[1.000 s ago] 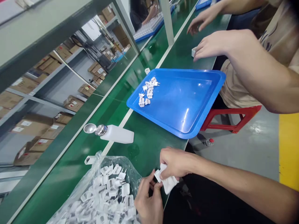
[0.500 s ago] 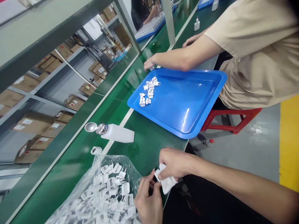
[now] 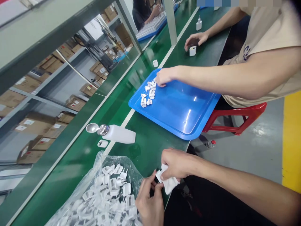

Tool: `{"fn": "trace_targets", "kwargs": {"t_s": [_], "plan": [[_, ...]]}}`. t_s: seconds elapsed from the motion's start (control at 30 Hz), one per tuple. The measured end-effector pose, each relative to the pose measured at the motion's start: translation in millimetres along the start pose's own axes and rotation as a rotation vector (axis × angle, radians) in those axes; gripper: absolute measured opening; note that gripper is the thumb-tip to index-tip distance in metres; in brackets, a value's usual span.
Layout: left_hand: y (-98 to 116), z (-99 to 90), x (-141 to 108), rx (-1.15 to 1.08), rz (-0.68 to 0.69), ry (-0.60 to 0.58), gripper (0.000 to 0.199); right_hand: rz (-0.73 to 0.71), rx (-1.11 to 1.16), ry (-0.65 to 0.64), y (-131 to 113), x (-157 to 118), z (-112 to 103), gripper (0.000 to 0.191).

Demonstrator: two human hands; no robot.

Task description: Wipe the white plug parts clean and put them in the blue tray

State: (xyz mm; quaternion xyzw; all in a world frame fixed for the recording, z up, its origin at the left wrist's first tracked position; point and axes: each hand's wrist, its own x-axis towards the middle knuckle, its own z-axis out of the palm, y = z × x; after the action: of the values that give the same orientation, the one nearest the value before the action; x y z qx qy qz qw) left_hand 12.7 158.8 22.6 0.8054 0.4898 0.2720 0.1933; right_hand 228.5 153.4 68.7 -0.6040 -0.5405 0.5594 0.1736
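A folded white cloth [image 3: 170, 185] is gripped in my right hand [image 3: 177, 164], with the thumb pressing it against a small white plug housing [image 3: 158, 176]. My left hand [image 3: 150, 197] pinches that housing from the other side between thumb and fingers; most of it is hidden. Just left of my left hand, a clear plastic bag [image 3: 77, 191] lies open, full of white plug housings [image 3: 113, 185] with pins. Beyond it stands a white pump bottle [image 3: 119, 134] with its metal lid flipped up, near a single white housing [image 3: 102, 143] on the green belt.
A blue tray [image 3: 174, 125] with several white plug housings [image 3: 148, 94] sits at the table edge. A co-worker's hand [image 3: 164, 76] reaches into it; their other hand [image 3: 195, 40] is by a white adapter [image 3: 192, 51]. A red stool [image 3: 235, 117] stands right.
The co-worker's nearer hand has come back from the belt to the tray's plugs. Loose housings on the belt have shifted away from me. My hands stay nearly where they were.
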Motion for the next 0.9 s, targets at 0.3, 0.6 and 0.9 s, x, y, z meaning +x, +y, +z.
{"fn": "trace_targets", "kwargs": {"t_s": [0.3,0.6,0.9], "plan": [[0.3,-0.6,-0.4,0.004,-0.004,-0.004,0.027,-0.002,-0.002,-0.016,0.0,0.6,-0.2,0.024],[0.4,-1.7,-0.4,-0.011,-0.033,-0.017,0.027,0.001,-0.007,-0.017,0.3,0.6,0.2,0.023],[0.6,-2.5,-1.2,-0.014,-0.045,-0.024,0.027,-0.014,0.018,0.005,1.8,1.6,1.6,0.028]]}}
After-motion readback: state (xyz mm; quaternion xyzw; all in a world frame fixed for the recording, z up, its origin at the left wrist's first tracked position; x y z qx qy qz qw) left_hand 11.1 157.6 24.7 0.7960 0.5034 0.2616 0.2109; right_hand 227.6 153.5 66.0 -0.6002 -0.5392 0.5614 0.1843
